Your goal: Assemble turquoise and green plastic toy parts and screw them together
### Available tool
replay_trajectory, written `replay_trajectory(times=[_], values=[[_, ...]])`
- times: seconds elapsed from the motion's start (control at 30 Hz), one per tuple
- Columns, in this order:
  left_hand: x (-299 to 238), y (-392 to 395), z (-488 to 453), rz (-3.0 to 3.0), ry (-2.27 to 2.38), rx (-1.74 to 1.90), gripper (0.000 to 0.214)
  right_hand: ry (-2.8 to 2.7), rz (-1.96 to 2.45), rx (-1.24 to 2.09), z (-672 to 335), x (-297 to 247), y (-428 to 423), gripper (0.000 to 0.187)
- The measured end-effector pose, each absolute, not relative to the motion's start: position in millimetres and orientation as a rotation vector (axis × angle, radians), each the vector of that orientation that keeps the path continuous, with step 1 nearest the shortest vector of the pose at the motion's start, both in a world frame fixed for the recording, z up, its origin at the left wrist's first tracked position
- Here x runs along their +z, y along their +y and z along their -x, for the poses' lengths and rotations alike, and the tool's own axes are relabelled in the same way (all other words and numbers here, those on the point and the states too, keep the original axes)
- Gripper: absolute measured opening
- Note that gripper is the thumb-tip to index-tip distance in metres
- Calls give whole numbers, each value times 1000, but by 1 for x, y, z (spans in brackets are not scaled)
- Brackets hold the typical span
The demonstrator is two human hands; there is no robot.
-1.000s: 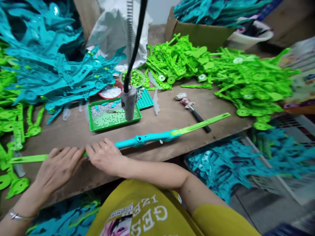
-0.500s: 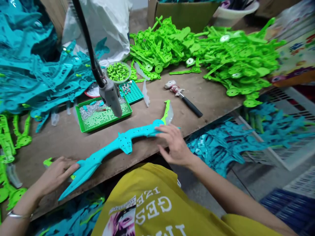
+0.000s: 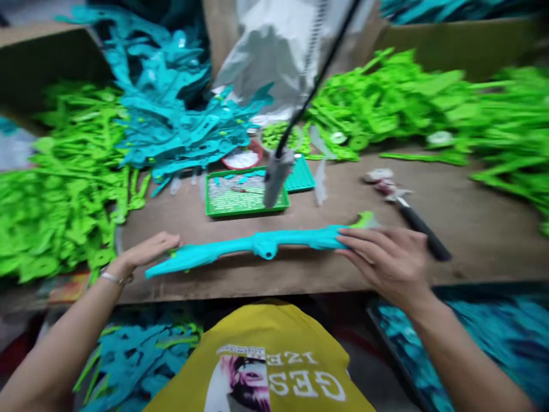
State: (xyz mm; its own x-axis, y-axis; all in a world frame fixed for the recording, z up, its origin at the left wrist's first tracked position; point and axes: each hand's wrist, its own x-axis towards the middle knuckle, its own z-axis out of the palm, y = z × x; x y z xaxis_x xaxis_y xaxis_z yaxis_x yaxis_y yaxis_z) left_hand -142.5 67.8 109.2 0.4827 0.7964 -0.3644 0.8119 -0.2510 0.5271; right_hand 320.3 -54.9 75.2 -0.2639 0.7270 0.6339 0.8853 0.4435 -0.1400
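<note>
A long blue plastic toy part (image 3: 240,246), curved like a bow with a round hub at its middle, lies across the front of the workbench, seen more edge-on. My left hand (image 3: 148,252) is closed at its left end, where bits of green show by the fingers. Over the right end, the fingers of my right hand (image 3: 388,260) are pressed together, gripping it. Past that hand a green tip piece (image 3: 364,218) with a clear blade sticks out. Behind the toy part, an electric screwdriver (image 3: 277,180) hangs on its cord above a green tray (image 3: 246,213) of small screws.
Green parts are heaped at left (image 3: 64,189) and right (image 3: 403,109), blue parts (image 3: 180,131) at back left. A hammer (image 3: 422,229) with a wrapped head lies right. Bowls hold green bits (image 3: 274,137) and white bits (image 3: 242,159). Blue parts (image 3: 141,360) fill containers below the bench edge.
My view has swung left and levelled. The bow-like part has turned more parallel to the bench edge and rolled edge-on. My right hand's fingers have closed over its right end.
</note>
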Motion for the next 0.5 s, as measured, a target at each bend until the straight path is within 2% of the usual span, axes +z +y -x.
replay_trajectory(times=[0.13, 0.27, 0.37, 0.43, 0.5], values=[[124, 62, 156, -1975, 1144, 113, 69, -2137, 1242, -504, -321, 80, -43, 30], [152, 30, 147, -2095, 1103, 289, 68, -2148, 1339, -366, -317, 82, -48, 32], [154, 6, 124, -2331, 1170, 39, 71, -2093, 1319, -334, -311, 74, -59, 35], [139, -5, 106, -2523, 1286, -155, 73, -2034, 1302, -323, -304, 63, -70, 37], [114, -11, 88, -2673, 1348, -260, 69, -2010, 1346, -302, -295, 46, -83, 31]])
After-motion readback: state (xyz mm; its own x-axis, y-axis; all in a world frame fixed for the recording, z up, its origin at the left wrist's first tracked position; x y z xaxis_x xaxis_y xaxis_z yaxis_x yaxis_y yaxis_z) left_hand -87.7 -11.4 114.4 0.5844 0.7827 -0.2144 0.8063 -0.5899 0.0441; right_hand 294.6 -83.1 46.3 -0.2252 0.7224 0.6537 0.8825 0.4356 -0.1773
